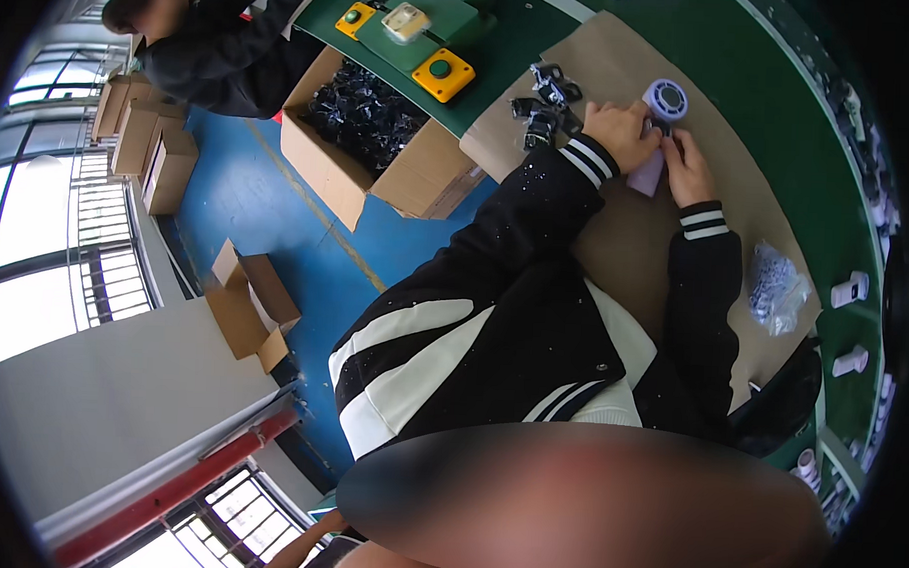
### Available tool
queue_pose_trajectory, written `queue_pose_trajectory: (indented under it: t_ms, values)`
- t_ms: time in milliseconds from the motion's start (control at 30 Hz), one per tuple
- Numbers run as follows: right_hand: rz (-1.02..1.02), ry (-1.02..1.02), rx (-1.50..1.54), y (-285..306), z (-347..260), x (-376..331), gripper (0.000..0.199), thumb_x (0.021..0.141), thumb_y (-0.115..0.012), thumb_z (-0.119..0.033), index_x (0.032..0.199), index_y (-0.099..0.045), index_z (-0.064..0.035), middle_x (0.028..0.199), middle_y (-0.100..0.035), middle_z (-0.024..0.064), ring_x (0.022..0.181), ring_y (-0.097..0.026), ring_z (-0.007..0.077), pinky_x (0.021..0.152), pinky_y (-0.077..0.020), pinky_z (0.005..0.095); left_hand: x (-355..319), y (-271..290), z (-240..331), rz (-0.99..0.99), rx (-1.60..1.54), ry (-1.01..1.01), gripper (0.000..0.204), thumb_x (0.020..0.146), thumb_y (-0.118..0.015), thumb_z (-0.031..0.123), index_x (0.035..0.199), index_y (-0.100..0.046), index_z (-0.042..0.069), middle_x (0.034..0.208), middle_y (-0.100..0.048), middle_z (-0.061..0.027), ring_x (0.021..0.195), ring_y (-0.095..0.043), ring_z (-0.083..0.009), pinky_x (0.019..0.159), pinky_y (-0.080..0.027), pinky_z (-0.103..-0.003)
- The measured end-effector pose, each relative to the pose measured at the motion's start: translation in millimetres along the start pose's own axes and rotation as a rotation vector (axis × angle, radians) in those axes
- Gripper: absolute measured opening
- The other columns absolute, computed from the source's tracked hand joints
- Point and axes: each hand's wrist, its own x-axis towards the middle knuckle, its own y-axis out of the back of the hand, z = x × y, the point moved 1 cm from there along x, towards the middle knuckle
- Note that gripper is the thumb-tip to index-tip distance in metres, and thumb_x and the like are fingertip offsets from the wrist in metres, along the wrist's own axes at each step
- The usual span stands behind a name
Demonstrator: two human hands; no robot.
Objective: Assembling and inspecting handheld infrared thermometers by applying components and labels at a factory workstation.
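A small lavender handheld fan (pixel 645 178) lies between my hands over the brown paper-covered worktop, its round dark-grilled head pointing away from me. My left hand (pixel 621 136) is closed around its neck from the left, fingers bent over it. From the right, my right hand (pixel 688 169) pinches at the neck just below the fan head, where a small dark part shows. My fingers hide most of that spot. Left of my left hand rest several black parts (pixel 542 120) in shiny wrapping, close to my wrist.
A clear bag of small greyish-lavender pieces (pixel 775 287) lies right of my right forearm. An open carton (pixel 423 188) full of black parts stands at left, near yellow button boxes (pixel 443 75). Lavender parts (pixel 849 361) sit along the green surface at right. Another person (pixel 212 60) is at upper left.
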Motion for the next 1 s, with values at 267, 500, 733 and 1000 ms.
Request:
queue_pose_trajectory:
  t_ms: [267, 500, 733, 1000]
  values:
    - [0.31, 0.285, 0.381, 37.8, 18.0, 13.7, 0.03, 0.091, -0.051, -0.01, 0.12, -0.048, -0.0013, 0.11, -0.057, 0.0121, 0.095, -0.055, 0.0183, 0.085, -0.0428, 0.0278, 48.0, -7.0, 39.3, -0.036, -0.592, -0.232, 0.033, 0.081, -0.059, 0.016, 0.111, -0.049, 0.005, 0.086, -0.062, -0.0147, 0.076, -0.062, -0.0336, 0.067, -0.049, -0.039]
    - [0.475, 0.233, 0.312, 57.1, 24.0, 8.4, 0.036, 0.092, -0.051, -0.011, 0.126, -0.045, 0.0002, 0.114, -0.056, 0.0142, 0.098, -0.055, 0.0193, 0.088, -0.042, 0.0275, 66.0, -36.8, 50.5, -0.003, -0.769, -0.456, 0.032, 0.083, -0.056, 0.011, 0.114, -0.05, 0.007, 0.093, -0.057, -0.0131, 0.076, -0.059, -0.0303, 0.069, -0.048, -0.037]
    - [0.462, 0.217, 0.333, 59.3, 24.8, 17.8, 0.038, 0.093, -0.051, -0.012, 0.128, -0.044, 0.0005, 0.119, -0.055, 0.0155, 0.103, -0.055, 0.0212, 0.089, -0.0418, 0.0284, 74.1, -36.2, 50.1, -0.036, -0.712, -0.389, 0.036, 0.082, -0.055, 0.007, 0.118, -0.05, 0.005, 0.097, -0.057, -0.0129, 0.076, -0.058, -0.0287, 0.07, -0.049, -0.035]
    - [0.511, 0.2, 0.249, 58.8, 25.0, 6.2, 0.038, 0.093, -0.05, -0.011, 0.129, -0.044, 0.0007, 0.12, -0.055, 0.0156, 0.104, -0.055, 0.0229, 0.092, -0.0417, 0.0302, 65.3, -29.6, 55.7, 0.002, -0.748, -0.412, 0.031, 0.079, -0.057, 0.007, 0.11, -0.055, 0.006, 0.093, -0.056, -0.0124, 0.074, -0.057, -0.0286, 0.068, -0.049, -0.036]
